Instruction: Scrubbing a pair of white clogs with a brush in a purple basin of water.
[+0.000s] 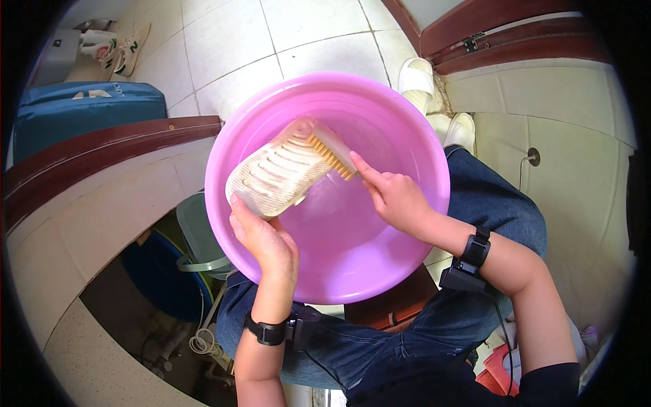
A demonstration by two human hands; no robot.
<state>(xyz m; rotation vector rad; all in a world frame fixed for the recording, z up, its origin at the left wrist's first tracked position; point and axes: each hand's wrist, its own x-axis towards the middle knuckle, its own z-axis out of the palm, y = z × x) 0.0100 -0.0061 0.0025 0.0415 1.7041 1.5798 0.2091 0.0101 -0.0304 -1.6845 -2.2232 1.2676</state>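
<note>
A cream slipper (274, 173) is held tilted over the pink basin (224, 122), its ridged, grooved sole facing up. My left hand (263, 237) is closed round its lower left end, thumb on the sole and the other fingers mostly hidden beneath. In my right hand (397, 199) is a scrub brush (332, 150) with a pale back and yellowish bristles. The index finger lies stretched along the brush's back. Its bristles meet the upper right end of the sole. Shallow, clear-looking liquid seems to cover the basin's bottom.
The basin stands between my knees on a tiled floor (319, 34). White slippers (415, 78) are on my feet. A blue bag (88, 112) and sneakers (129, 51) are at the far left. Below the left ledge are a dark blue basin (166, 275) and a grey-green basket (196, 227).
</note>
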